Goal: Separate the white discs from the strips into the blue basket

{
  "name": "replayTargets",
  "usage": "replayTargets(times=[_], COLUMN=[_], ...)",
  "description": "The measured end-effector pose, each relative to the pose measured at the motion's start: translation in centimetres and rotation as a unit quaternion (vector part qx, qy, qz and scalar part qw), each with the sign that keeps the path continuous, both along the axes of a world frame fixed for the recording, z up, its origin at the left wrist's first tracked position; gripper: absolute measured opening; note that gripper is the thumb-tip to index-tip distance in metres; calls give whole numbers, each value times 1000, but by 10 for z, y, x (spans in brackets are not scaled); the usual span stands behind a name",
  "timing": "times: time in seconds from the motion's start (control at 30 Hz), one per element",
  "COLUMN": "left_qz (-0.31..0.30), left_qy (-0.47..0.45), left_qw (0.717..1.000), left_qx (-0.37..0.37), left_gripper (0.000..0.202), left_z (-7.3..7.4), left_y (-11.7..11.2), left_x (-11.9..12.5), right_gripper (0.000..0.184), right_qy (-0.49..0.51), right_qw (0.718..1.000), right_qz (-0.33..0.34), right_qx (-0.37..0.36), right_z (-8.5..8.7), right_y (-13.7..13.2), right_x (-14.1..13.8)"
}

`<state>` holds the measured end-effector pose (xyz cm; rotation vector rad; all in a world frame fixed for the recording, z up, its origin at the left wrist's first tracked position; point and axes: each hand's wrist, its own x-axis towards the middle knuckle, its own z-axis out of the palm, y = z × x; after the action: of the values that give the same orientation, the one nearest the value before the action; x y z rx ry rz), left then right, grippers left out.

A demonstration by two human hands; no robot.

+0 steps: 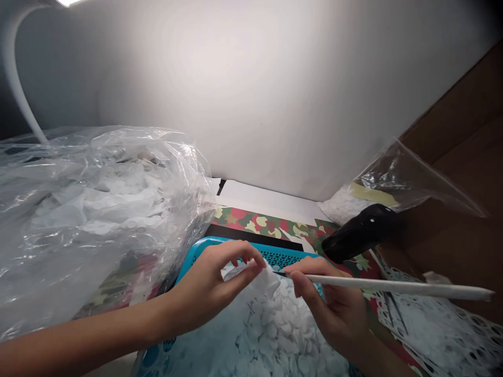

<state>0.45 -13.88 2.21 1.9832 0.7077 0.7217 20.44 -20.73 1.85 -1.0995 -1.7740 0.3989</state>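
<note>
Fingers of our left hand (214, 285) curl in and pinch a crumpled white scrap (265, 277) between their tips and the thumb; we cannot tell if it is paper or thin foam. Our right hand (330, 303) is clenched around a long, slim white stick (396, 286), which runs out toward three o'clock, and its dark near tip touches or sits just beside the scrap. Both hands hover over a blue plastic basket (236, 250), whose rim shows at twelve o'clock from them, heaped with flat white discs (275, 335) that fill the lower middle of our view at six o'clock.

A large clear plastic bag (98, 209) packed with more white pieces slumps at nine o'clock, against the basket's side. At two o'clock sits a smaller clear bag (416, 180) holding white pieces, with a strip of yellow tape (373, 195) on it. A black object (359, 233), its kind unclear, lies just below that bag. White netting (436, 324) spreads at four o'clock, over a patterned red-and-green sheet (261, 224). A white lamp arm (18, 68) curves down at ten o'clock.
</note>
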Motion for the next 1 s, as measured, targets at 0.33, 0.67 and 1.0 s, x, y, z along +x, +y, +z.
replayTargets(times=[0.33, 0.67, 1.0], left_qz=[0, -24, -45], left_qy=[-50, -45, -22], left_qw=[998, 996, 998], left_qx=[-41, -73, -46], left_gripper=[17, 26, 32], left_z=[-3, -6, -11], left_y=[-1, -2, -1], left_x=[0, 1, 0], right_gripper=[17, 18, 16], right_qy=[5, -16, -63], right_qw=[1000, 998, 991], right_qz=[11, 58, 115], right_qx=[1, -21, -12], right_z=[-1, 3, 2], right_y=[-1, -1, -1], right_x=[0, 1, -3])
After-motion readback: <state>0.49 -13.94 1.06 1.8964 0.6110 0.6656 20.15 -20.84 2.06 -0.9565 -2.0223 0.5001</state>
